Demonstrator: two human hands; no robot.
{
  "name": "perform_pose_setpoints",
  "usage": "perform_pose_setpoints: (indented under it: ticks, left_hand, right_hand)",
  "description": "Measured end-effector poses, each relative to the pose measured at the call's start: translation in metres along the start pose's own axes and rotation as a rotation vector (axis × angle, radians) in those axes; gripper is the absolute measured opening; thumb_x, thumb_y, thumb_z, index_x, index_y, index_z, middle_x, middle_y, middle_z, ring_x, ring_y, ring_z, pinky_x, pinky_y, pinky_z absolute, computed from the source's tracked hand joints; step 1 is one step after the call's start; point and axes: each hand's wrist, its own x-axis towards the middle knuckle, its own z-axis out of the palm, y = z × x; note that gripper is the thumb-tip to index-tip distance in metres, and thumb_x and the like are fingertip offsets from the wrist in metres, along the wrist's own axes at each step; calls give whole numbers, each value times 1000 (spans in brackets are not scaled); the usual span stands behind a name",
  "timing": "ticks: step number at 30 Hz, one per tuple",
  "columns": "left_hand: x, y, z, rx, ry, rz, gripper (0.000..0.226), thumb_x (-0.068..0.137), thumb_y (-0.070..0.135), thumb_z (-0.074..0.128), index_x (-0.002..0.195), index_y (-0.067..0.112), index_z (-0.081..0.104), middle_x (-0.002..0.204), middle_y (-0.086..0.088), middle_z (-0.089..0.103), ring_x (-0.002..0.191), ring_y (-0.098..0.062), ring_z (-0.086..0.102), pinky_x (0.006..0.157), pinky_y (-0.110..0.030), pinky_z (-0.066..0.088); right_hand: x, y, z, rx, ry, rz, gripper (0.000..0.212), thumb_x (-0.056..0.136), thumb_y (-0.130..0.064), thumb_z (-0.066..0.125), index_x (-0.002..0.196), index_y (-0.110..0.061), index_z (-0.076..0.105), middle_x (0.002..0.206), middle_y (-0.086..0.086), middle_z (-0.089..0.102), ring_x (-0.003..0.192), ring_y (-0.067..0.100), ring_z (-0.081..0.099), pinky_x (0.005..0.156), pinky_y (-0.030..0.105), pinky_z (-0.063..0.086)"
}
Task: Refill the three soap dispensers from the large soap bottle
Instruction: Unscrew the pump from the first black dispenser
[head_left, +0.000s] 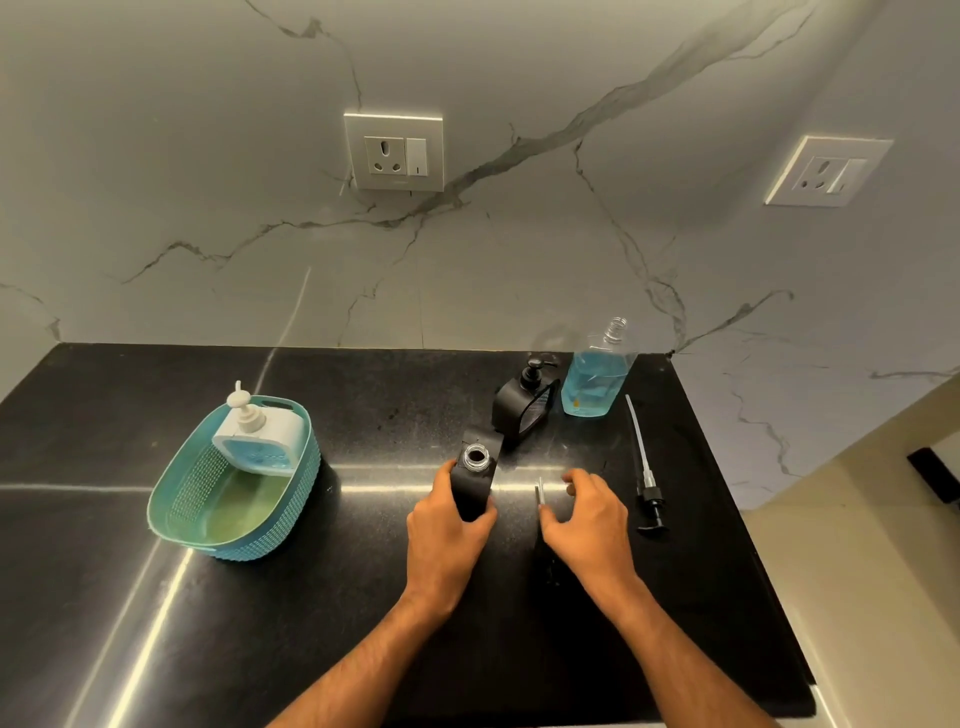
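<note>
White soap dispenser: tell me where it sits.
Head view, left side: the white soap dispenser stands inside the teal basket, at its far end.
</note>
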Motion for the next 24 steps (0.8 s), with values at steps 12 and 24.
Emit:
perform_pose_setpoints:
  ticks: [12,24]
  left_hand:
    - [26,15,10,7,77,18,64,86,33,82,141,27,51,105,20,64,85,6,63,74,3,43]
    - [51,22,29,-23,152,-25,63,82,29,85,138,27,55,90,29,61,87,23,60,73,3,44]
  right_hand:
    - [128,44,-47,324,170,123,83,72,-21,93,143,-8,50,133,8,56,118,20,58,102,38,53]
    - [208,71,-46,579,-16,125,93,69,-3,93,148,-7,44,146,15,54,134,29,53,109,44,49]
